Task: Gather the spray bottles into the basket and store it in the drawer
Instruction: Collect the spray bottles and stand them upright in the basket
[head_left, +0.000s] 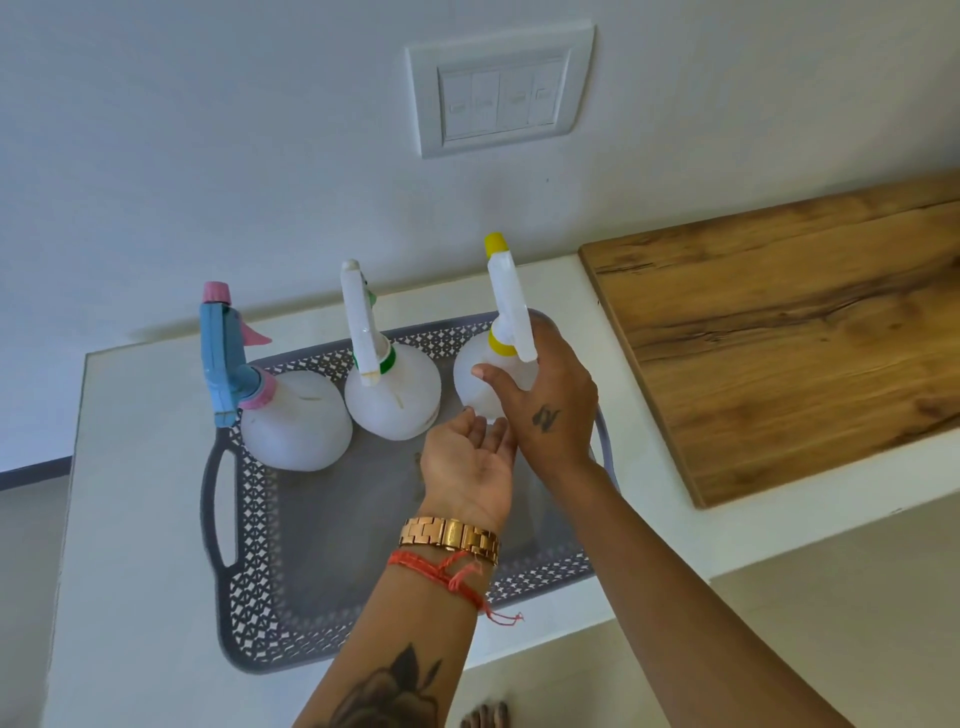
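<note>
Grey basket (244, 525) on white counter (130, 467): three spray bottles upright along its far side, blue-headed (296, 421) at 10 o'clock, green-collared (392, 387) centre, yellow-capped (480, 371) at 2 o'clock, gripped by right hand (550, 410). Left hand (470, 465) open, palm up, beside it.

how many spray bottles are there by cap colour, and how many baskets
pink-capped bottle: 1
green-capped bottle: 1
yellow-capped bottle: 1, held by the right hand
grey basket: 1
total: 3 bottles and 1 basket, 4 things
</note>
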